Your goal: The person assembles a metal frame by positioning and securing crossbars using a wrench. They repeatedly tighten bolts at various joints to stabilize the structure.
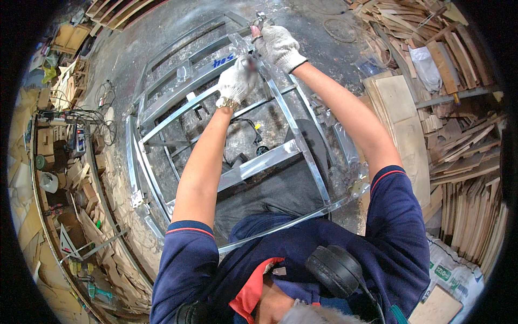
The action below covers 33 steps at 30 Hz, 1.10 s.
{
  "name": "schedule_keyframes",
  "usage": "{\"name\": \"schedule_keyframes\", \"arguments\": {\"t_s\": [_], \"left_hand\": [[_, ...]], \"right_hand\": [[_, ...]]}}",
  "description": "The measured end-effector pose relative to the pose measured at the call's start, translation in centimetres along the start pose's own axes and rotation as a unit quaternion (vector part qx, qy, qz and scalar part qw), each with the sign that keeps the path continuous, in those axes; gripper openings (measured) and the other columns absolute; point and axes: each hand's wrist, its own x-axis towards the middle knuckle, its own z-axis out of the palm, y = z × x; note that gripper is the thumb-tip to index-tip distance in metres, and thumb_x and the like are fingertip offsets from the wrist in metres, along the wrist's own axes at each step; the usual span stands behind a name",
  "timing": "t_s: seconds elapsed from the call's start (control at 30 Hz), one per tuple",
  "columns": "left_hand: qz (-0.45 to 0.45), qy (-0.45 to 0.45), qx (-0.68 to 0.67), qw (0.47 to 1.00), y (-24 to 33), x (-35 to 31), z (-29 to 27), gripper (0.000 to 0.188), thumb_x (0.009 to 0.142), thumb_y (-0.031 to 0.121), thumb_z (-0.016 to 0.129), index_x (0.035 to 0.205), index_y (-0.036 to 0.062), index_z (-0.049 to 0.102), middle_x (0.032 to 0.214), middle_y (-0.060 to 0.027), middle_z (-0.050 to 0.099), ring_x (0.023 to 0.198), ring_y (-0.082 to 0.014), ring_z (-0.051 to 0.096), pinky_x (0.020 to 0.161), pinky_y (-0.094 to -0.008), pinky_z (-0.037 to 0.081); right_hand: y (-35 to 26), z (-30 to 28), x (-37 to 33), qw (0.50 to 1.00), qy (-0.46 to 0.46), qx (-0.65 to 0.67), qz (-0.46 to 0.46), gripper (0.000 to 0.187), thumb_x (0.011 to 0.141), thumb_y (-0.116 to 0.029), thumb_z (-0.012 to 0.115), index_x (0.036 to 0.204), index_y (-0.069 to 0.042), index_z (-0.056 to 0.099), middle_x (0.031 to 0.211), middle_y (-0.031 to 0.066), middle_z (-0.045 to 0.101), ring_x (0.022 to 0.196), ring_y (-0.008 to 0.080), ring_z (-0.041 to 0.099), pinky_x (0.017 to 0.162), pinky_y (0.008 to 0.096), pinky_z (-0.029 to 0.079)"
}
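Observation:
A welded frame of bare silvery metal tubing [277, 102] spreads in front of me, its near bars reaching my lap. My left hand [235, 82], in a white knit glove, rests at the frame's far crossbar. Its fingers are curled, but a blurred dark patch hides what they hold. Farther out and to the right, my right hand [278, 47], also gloved, is closed at the frame's far corner. A small shiny metal fitting [261, 21] shows just beyond its fingers; its exact kind is unclear. Blue handwritten marks [222, 61] sit on a bar left of my left hand.
Stacked wood strips [468, 216] and flat boards [402, 135] line the right side. On the left a long bench [38, 183] carries wood offcuts, tools and tangled black cables [70, 121]. A black cable with a yellow tag [257, 127] lies inside the frame.

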Motion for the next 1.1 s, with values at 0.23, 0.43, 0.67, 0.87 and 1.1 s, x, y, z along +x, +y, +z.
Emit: {"name": "schedule_keyframes", "arguments": {"t_s": [0.23, 0.43, 0.67, 0.87, 1.1], "left_hand": [[0.019, 0.008, 0.036, 0.999, 0.3, -0.1, -0.3, 0.029, 0.094, 0.031, 0.058, 0.116, 0.0129, 0.057, 0.080, -0.0168, 0.067, 0.066, -0.0386, 0.066, 0.056, -0.0491, 0.051], [0.000, 0.021, 0.031, 0.999, 0.5, -0.2, -0.1, 0.026, 0.097, 0.034, 0.055, 0.115, 0.0149, 0.059, 0.076, -0.0148, 0.068, 0.063, -0.0370, 0.066, 0.053, -0.0481, 0.051], [-0.031, 0.045, 0.048, 0.997, 0.8, 0.0, 0.4, 0.022, 0.098, 0.036, 0.052, 0.107, 0.0176, 0.061, 0.078, -0.0134, 0.069, 0.065, -0.0369, 0.067, 0.054, -0.0472, 0.052], [-0.037, 0.033, 0.024, 0.998, 1.0, 0.0, 0.0, 0.023, 0.098, 0.038, 0.050, 0.105, 0.0180, 0.060, 0.078, -0.0132, 0.069, 0.066, -0.0374, 0.068, 0.054, -0.0468, 0.052], [-0.027, 0.028, 0.060, 0.997, 0.9, -0.1, 0.1, 0.024, 0.096, 0.035, 0.055, 0.112, 0.0168, 0.059, 0.075, -0.0144, 0.068, 0.065, -0.0383, 0.066, 0.054, -0.0487, 0.051]], "right_hand": [[-0.9, 0.7, 0.4, 1.000, -0.020, -0.004, 0.009, 0.047, 0.104, -0.041, 0.040, 0.101, -0.001, 0.066, 0.086, 0.0268, 0.067, 0.086, 0.0449, 0.065, 0.077, 0.0532, 0.051], [-0.9, 1.0, 1.6, 0.999, -0.038, 0.005, 0.001, 0.049, 0.102, -0.038, 0.040, 0.094, 0.001, 0.068, 0.087, 0.0281, 0.067, 0.087, 0.0452, 0.066, 0.079, 0.0532, 0.051], [2.7, 6.7, 8.6, 0.994, -0.108, -0.032, 0.014, 0.042, 0.089, -0.031, 0.047, 0.093, -0.001, 0.074, 0.100, 0.0268, 0.069, 0.094, 0.0415, 0.069, 0.086, 0.0481, 0.055], [3.5, 5.9, 10.0, 0.993, -0.069, -0.076, 0.051, 0.041, 0.092, -0.032, 0.046, 0.092, 0.000, 0.072, 0.095, 0.0262, 0.069, 0.092, 0.0441, 0.068, 0.086, 0.0491, 0.054], [0.9, -0.5, 2.5, 0.999, 0.024, 0.025, 0.009, 0.043, 0.102, -0.038, 0.038, 0.098, -0.006, 0.067, 0.085, 0.0240, 0.068, 0.084, 0.0448, 0.065, 0.076, 0.0528, 0.052]]}}
